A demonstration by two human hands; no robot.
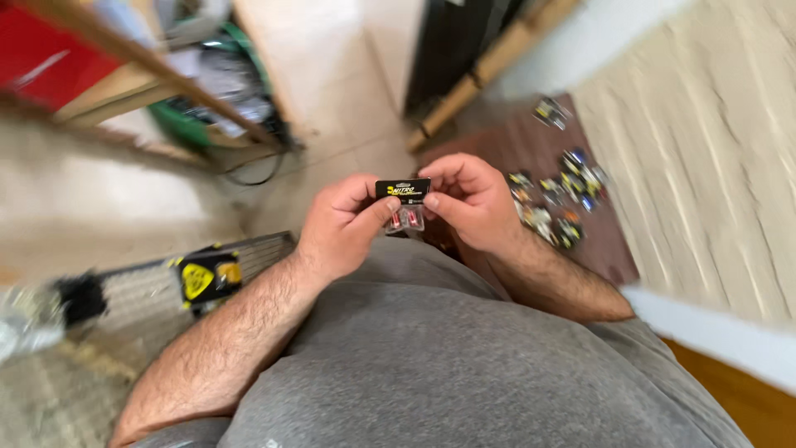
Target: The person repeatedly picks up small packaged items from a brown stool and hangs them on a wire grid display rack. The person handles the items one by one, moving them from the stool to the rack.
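holding a small packet between both hands, over the lap

pinching the small packet (404,202) at chest height, the left hand (340,228) has its thumb and fingers closed on the packet's left edge, and the right hand (468,202) is closed on its right edge, thumb pressed to the front. the packet is a black card on top with a clear bubble below that shows something red. it sits right above the grey shirt (448,348), held in the air and resting on nothing.

the grip is only at the fingertips, so a slip looks the likeliest trouble: if either thumb eases or the card bends, the packet could drop to the floor gap (332,124) between the knees, or the clear bubble could crack under a hard squeeze. the view is blurred, so i cannot tell whether the packet is sealed or already torn.

room near the hands is fair. to the left lies a mesh panel with a yellow and black tag (207,275), near the left forearm but apart from it. to the right, just past the right hand, a dark brown mat (514,149) carries a scatter of more small packets (560,199), close enough that a wide right elbow swing could brush them. beyond that runs a pale ribbed surface (705,166). farther off stand a wooden frame (157,66) with green clutter behind it and a wooden rail (489,66).
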